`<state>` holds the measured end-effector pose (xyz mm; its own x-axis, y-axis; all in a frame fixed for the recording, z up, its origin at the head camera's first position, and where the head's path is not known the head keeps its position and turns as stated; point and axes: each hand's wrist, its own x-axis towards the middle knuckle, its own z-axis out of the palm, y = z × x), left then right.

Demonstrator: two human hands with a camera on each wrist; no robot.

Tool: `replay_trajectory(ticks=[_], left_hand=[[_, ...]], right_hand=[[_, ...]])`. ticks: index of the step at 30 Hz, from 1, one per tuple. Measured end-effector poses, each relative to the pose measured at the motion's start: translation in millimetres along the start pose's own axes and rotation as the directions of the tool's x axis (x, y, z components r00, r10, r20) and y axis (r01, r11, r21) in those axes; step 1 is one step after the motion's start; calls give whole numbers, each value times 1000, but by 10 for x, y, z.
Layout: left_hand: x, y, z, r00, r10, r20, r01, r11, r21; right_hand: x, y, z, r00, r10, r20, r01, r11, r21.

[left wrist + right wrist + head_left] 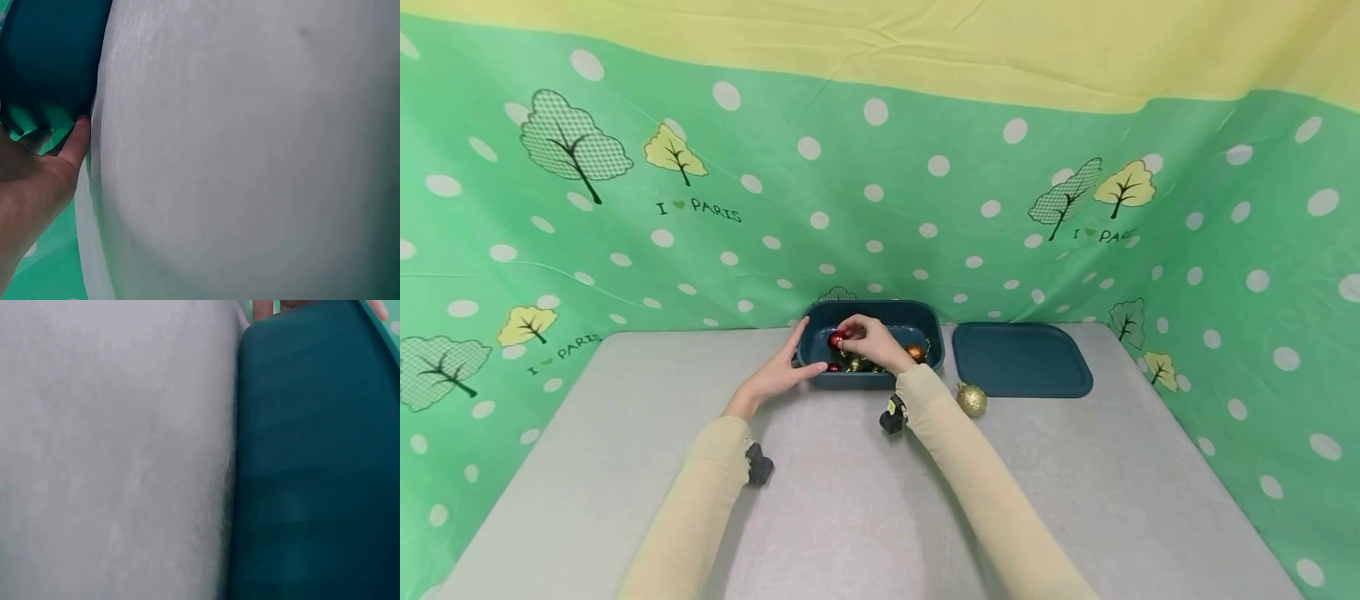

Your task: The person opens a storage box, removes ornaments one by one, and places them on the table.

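A dark blue rectangular box [872, 381] stands near the back of the table, with several baubles inside. My right hand [874, 343] reaches over its front wall and pinches a shiny red bauble [837, 339] near the left end. My left hand [778, 372] rests against the box's left end, thumb and fingers spread fairly straight; the left wrist view shows its thumb [76, 142] touching the box wall. An orange bauble [916, 352] lies at the right inside. Small gold baubles [854, 364] and a small red bauble [833, 367] lie near the front, partly hidden by my hands.
A dark blue lid [1024, 358] lies flat right of the box. A glittery gold bauble [972, 400] sits on the grey table [835, 500] by the lid's front left corner, close to my right sleeve. A green dotted curtain [880, 208] hangs behind and beside the table.
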<state>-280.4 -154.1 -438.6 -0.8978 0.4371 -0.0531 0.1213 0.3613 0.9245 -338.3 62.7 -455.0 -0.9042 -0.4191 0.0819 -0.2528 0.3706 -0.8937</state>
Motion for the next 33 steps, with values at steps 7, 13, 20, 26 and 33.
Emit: replay_trajectory(ticks=[7,13,20,26,33], left_hand=[[13,14,7,1000,-6,0,6,1000,2],[15,3,2,1000,-7,-3,7,1000,12],[8,-4,1,1000,7,-2,-7,1000,11],[4,-10,6,1000,5,-2,-4,1000,12],[-15,7,14,1000,-12,-14,13,1000,19]], right_hand=[[-1,-31,-31,997,12,-71,-8,999,54],[-30,-77,-49,991,6,-130,-2,1000,30],[-132,-127,-96,986,-28,-163,45,994,101],[-359,-419,-200,990,-16,-138,33,992,123],[-436,-376,-281,992,-2,-128,22,988,152]])
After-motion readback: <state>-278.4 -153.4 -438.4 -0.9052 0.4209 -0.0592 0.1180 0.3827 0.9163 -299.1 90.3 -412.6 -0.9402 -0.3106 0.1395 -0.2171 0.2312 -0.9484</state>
